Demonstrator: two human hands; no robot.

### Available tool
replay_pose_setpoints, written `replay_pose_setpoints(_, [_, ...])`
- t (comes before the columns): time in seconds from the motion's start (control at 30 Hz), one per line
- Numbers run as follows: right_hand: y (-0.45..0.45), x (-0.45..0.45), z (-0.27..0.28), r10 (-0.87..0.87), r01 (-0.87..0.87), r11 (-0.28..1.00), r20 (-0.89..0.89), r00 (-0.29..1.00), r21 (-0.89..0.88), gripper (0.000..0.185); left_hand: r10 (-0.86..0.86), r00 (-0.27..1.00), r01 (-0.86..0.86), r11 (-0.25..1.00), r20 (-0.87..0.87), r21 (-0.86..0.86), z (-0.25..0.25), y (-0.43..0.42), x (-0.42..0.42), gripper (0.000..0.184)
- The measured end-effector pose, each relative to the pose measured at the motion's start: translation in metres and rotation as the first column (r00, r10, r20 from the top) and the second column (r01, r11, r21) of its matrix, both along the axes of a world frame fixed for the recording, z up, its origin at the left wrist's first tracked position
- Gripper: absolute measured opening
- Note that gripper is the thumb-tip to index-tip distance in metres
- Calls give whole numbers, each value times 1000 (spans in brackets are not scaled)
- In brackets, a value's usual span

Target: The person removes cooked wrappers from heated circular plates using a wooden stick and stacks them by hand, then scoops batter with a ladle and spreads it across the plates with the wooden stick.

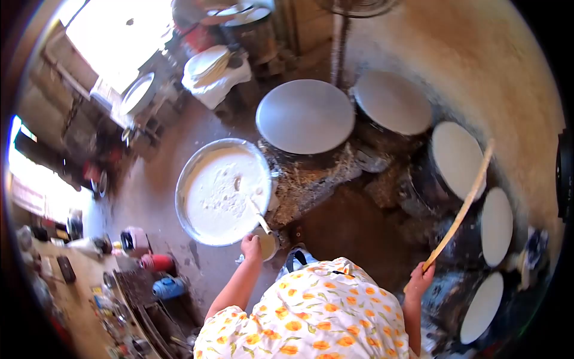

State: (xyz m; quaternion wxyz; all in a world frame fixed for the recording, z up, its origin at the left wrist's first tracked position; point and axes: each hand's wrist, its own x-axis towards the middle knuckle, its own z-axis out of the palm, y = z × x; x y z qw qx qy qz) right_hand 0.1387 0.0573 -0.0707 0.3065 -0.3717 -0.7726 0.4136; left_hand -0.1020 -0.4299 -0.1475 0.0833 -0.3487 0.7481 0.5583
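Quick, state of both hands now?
Left hand: looks closed, near the wide, round basin of white mixture; can't tell if gripping anything.
Right hand: closed, holding the long, pale wooden stick.

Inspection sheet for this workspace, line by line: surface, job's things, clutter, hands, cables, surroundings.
Surface: two grey round plates and three pale ones curve around the standing spot; brown floor between things.
Job's things: wide basin of pale, lumpy mixture, a handle leaning out over its rim.
Clutter: red container, blue container and mixed small items, lower left.
Hands: right hand grips a long wooden stick; left hand is at the basin's near rim, grip unclear.
Cables: nothing seen.
Surroundings: plastered wall right; bright openings left.
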Motion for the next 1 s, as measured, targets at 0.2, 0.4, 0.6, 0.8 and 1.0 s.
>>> replay_pose_setpoints(0.2, [-94,-190,78,412,-429,802,-134,901,-415,40,22,869,-457,422,495,783,-25,7,-63,41])
replay_pose_setpoints(0.4, [-135,-265,83,594,-528,767,92,799,-364,34,358,850,-501,324,386,803,-112,-29,-185,13])
replay_pose_setpoints(0.6, [-141,-301,90,673,-589,733,231,703,-342,32,361,835,-389,-146,415,910,-48,-79,-238,14])
replay_pose_setpoints(0.8, [-120,-340,80,760,-680,648,235,606,-343,31,384,912,-123,-84,145,989,63,-86,-192,22])
replay_pose_setpoints(1.0, [-102,-385,61,848,-850,508,249,467,-137,28,428,892,119,98,-149,988,178,-76,-141,30])
